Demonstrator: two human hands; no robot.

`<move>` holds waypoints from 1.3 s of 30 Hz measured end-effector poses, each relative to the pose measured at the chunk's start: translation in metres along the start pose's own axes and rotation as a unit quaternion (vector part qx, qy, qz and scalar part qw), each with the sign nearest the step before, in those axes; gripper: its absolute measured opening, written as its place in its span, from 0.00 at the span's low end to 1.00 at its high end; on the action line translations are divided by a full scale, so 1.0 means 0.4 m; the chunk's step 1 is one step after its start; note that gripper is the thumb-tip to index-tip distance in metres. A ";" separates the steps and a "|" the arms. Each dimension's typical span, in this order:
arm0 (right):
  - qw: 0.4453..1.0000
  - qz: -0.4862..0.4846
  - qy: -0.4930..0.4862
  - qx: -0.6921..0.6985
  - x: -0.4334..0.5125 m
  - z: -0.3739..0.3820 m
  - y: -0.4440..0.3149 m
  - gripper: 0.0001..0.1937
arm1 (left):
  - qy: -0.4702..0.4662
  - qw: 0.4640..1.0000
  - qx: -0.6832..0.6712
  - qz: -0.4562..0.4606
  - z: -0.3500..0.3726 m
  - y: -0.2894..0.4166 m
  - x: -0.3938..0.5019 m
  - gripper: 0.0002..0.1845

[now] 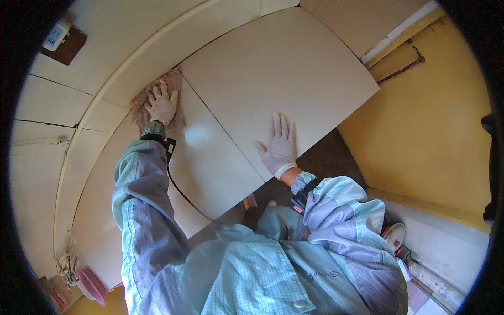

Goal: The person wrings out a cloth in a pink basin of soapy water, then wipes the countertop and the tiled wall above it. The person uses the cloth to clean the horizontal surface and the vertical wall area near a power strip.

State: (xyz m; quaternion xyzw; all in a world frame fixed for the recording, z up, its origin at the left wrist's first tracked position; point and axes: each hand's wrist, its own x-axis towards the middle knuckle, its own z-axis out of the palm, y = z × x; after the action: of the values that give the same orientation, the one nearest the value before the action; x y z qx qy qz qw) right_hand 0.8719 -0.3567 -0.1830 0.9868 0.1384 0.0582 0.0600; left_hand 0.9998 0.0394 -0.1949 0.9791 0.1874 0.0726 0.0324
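My left hand [162,105], in a thin whitish glove, lies flat with fingers spread on a crumpled pinkish-brown cloth [179,114]. The cloth rests at the back of a pale tabletop [244,71], against the wall side. My right hand [280,147], gloved the same way, is palm down near the table's front edge, fingers extended, with nothing visible in it. A dark seam [214,116] crosses the tabletop between the two hands.
A black cable [185,193] runs from the left wrist band toward my body. At lower left stand a pink basin [91,285] and a bunch of thin utensils [69,269]. A yellow panel [417,138] rises at right. A small device [57,36] is mounted upper left.
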 end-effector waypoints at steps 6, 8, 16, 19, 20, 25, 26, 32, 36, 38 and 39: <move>1.000 0.000 -0.001 0.002 0.002 0.017 -0.014 0.46 | 0.010 1.000 -0.011 0.015 0.028 -0.012 -0.007 0.44; 1.000 -0.001 -0.015 -0.007 0.012 0.013 -0.018 0.44 | 0.012 0.999 -0.013 0.031 0.039 -0.011 -0.012 0.44; 0.999 -0.017 -0.035 -0.031 0.073 0.013 -0.030 0.42 | 0.019 0.996 -0.005 0.090 0.066 0.039 -0.039 0.43; 0.999 -0.026 -0.019 -0.031 0.086 0.024 -0.032 0.40 | 0.017 0.994 -0.021 0.109 0.065 0.057 -0.059 0.43; 0.999 -0.027 -0.017 -0.025 0.090 0.026 -0.031 0.40 | 0.019 0.993 -0.021 0.117 0.064 0.064 -0.066 0.43; 0.999 -0.034 -0.029 -0.002 0.119 0.030 -0.044 0.40 | -0.001 0.988 -0.015 0.152 0.067 0.093 -0.098 0.44; 0.999 -0.039 -0.015 -0.004 0.151 0.038 -0.070 0.40 | 0.034 0.988 -0.016 0.150 0.067 0.084 -0.088 0.44; 0.998 -0.054 -0.028 0.007 0.238 0.053 -0.143 0.40 | -0.006 0.985 -0.025 0.173 0.074 0.089 -0.115 0.43; 0.997 -0.077 -0.009 0.016 0.351 0.050 -0.206 0.41 | -0.024 0.983 -0.043 0.178 0.045 0.093 -0.117 0.43; 0.996 -0.083 -0.018 0.011 0.399 0.043 -0.232 0.41 | -0.044 0.980 -0.067 0.181 0.030 0.105 -0.133 0.43; 0.996 -0.086 -0.024 0.006 0.427 0.041 -0.246 0.40 | -0.047 0.979 -0.080 0.183 0.027 0.109 -0.138 0.43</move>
State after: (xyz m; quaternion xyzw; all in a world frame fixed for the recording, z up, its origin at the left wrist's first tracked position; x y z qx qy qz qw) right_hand 1.0108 -0.2165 -0.1955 0.9728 0.2214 0.0281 0.0619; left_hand 0.9665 -0.0220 -0.2087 0.9933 -0.0032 0.0457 0.1060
